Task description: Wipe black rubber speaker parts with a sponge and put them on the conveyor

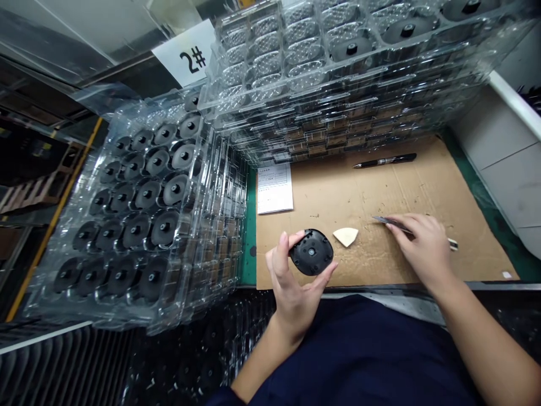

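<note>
Left hand (296, 290), partly open, its thumb and fingers set against opposite edges of a black disc (311, 252). The disc is presented near the front of a cardboard sheet (321, 189) laid on the desk (250, 254), its studded face and small central hub in view. It is probably light, stiff plastic; the smooth rim may slip and the face may scratch, so the edge is the best place to take hold. To its right, apart from both hands, lies a pale wedge (345, 236), probably soft and light, best pinched at the sides. Farther back rests a pen (385, 160). Next, a thin pointed tool (393, 223), apparently stiff and perhaps sharp, is best held well behind the tip. Right hand (425, 245), closed about this tool, thumb and fingers together, its tip directed toward the wedge. Whether the pale object (453, 244) beyond belongs to the tool cannot be told.
</note>
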Demonstrator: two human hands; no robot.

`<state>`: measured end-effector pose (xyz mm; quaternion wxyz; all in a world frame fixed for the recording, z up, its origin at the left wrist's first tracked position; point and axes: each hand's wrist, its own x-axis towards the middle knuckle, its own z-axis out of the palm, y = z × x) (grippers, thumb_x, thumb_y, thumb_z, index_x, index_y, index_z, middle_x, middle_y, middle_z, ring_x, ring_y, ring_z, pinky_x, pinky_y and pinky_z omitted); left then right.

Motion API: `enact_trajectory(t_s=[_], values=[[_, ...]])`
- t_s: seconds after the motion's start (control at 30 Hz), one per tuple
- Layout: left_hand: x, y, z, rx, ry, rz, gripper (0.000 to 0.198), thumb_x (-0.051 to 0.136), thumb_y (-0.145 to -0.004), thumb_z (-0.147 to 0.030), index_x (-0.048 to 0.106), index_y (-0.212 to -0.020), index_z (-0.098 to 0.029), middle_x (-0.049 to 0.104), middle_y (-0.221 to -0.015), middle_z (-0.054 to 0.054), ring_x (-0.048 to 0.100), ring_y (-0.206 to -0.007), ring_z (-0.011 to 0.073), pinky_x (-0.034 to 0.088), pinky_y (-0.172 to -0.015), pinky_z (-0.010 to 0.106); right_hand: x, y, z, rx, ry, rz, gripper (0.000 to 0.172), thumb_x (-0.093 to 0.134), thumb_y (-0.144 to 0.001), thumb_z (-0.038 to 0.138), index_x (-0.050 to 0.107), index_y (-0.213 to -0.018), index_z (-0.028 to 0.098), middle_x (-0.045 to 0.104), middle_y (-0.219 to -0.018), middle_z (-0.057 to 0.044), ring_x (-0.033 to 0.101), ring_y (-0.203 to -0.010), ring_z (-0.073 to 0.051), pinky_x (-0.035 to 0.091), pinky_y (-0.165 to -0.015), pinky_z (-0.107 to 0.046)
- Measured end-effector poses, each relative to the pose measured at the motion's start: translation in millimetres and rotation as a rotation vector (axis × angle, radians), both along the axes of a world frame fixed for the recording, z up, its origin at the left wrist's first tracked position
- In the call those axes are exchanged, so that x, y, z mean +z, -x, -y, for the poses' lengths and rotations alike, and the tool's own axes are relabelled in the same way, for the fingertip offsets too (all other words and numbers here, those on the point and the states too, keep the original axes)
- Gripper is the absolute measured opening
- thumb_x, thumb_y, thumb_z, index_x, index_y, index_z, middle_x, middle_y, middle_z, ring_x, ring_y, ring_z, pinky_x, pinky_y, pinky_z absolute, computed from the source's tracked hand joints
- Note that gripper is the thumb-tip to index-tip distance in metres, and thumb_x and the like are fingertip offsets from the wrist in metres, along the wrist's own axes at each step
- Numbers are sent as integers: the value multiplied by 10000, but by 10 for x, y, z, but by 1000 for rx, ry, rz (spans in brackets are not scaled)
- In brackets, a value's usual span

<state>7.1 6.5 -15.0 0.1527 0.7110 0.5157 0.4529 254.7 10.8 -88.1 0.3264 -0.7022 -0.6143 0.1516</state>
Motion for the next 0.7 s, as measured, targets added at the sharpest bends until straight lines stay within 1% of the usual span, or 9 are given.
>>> enact_trajectory(t_s=[0.1,0.17,0.2,0.3,0.37,0.43,0.5,0.57,0.7], values=[[9,-22,12,-31,16,17,1052,797,-596,-147,154,-1420,-259,544,-1171,117,528,-1091,250,431,-966,469,54,18,7,3,-33,-25,254,540,-837,223,668,-1054,190,550,-1124,-129,463,-1085,-299,310,-941,-570],[20,-32,0,-48,110,137,1022,789,-616,-166,164,-1416,-283,537,-1200,112,507,-1132,249,404,-990,465,168,125,80,65,-60,-88,301,476,-862,180,633,-1118,205,516,-1180,-122,488,-1070,-248,369,-938,-495],[23,-35,-16,-64,223,266,951,765,-660,-218,184,-1410,-293,536,-1215,113,511,-1132,243,411,-979,454,233,189,129,120,-66,-128,312,455,-872,169,620,-1133,214,534,-1162,-106,520,-1035,-212,417,-914,-431],[0,-67,-96,-209,871,831,567,502,-833,-513,401,-1321,-245,564,-1205,151,594,-975,216,503,-805,381,412,337,275,287,-57,-230,300,435,-893,175,598,-1140,227,642,-936,-30,610,-832,-116,503,-759,-246],[-43,-140,-135,-299,1318,1155,569,360,-846,-612,576,-1162,-190,596,-1154,164,613,-831,176,513,-688,313,506,358,344,311,-47,-262,292,409,-912,189,590,-1141,213,659,-822,-2,618,-736,-92,506,-713,-205],[-91,-255,-122,-287,1581,1363,500,406,-852,-569,637,-1075,-185,616,-1123,135,607,-805,140,502,-677,255,593,317,394,260,-35,-275,301,391,-926,211,566,-1170,189,655,-869,-20,614,-767,-91,503,-743,-208],[-127,-382,-59,-252,1725,1412,407,459,-863,-489,659,-1044,-184,644,-1057,115,609,-813,135,501,-689,237,681,247,439,201,-12,-276,328,466,-902,277,545,-1207,185,622,-976,-45,599,-856,-105,494,-793,-220],[-149,-490,22,-238,1760,1356,323,497,-867,-408,676,-1019,-187,670,-945,97,617,-810,146,509,-698,244,762,184,484,177,36,-279,362,565,-846,325,573,-1189,209,583,-1013,-42,582,-906,-116,482,-824,-225],[-194,-641,148,-284,1812,1201,264,572,-831,-364,696,-982,-186,683,-948,88,635,-855,173,511,-719,260,840,113,573,124,125,-311,172,606,-821,280,700,-960,241,570,-910,-2,578,-888,-100,463,-830,-202]])
